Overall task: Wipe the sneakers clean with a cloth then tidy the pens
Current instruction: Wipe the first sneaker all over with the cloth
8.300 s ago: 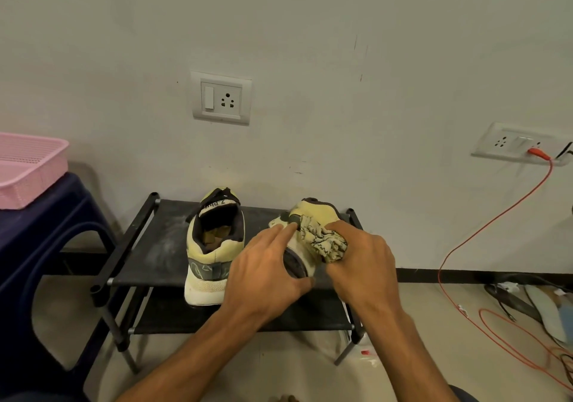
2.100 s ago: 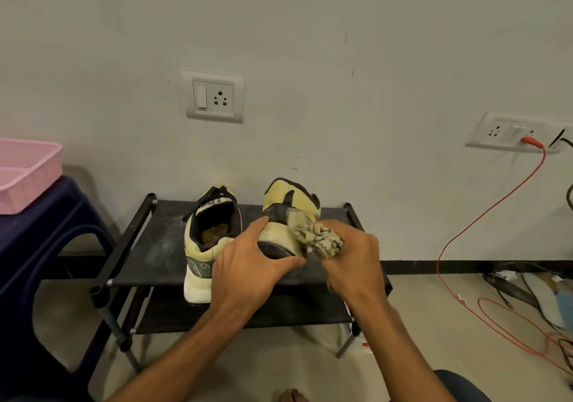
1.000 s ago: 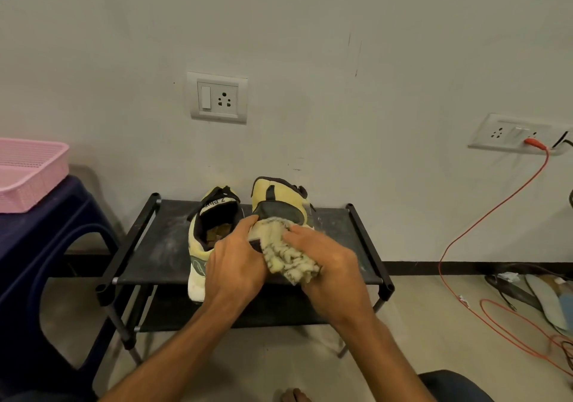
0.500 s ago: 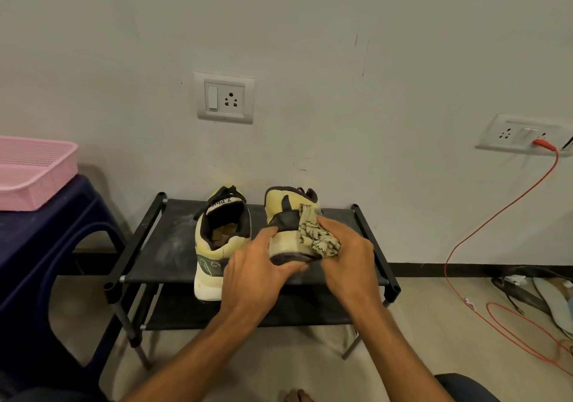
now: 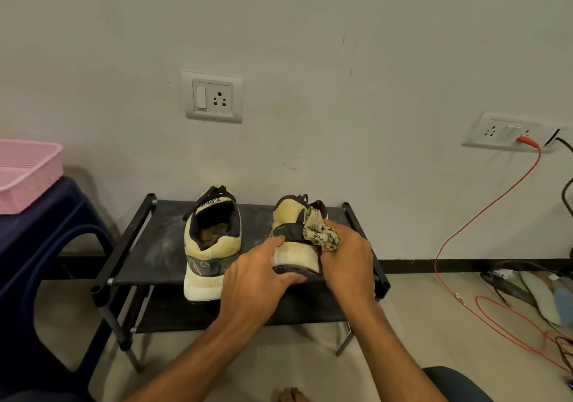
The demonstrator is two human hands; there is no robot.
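1. Head view showed your left hand (image 5: 257, 280) gripping the heel end of the right-hand sneaker (image 5: 288, 215). Your thumb lay on the dark heel band and your fingers were curled under the sole.
2. That shoe sat over the top shelf of the black shoe rack (image 5: 148, 246), heel toward you. Your hands hid whether it rested on the shelf or was raised off it.
3. Your right hand (image 5: 347, 262) had its fingers curled round a bunched, patterned cloth (image 5: 321, 234), pressing it against the shoe's outer heel collar.
4. The other sneaker (image 5: 210, 246) stood flat on the same shelf just beside it, heel toward you, with neither hand on it.
5. The sneaker looked light. Its thick sole seemed firm enough to hold by, while the padded upper would likely cave under pressure. Bracing at the heel and sole, as you did, was probably the sound choice.
6. The cloth looked thin and limp, so it would probably slide loose unless held wadded. A tight pinch suited it.
7. No pens were in view. A pink basket (image 5: 28, 165) sat on a blue stool (image 5: 46, 231) at the left, well apart from the rack.
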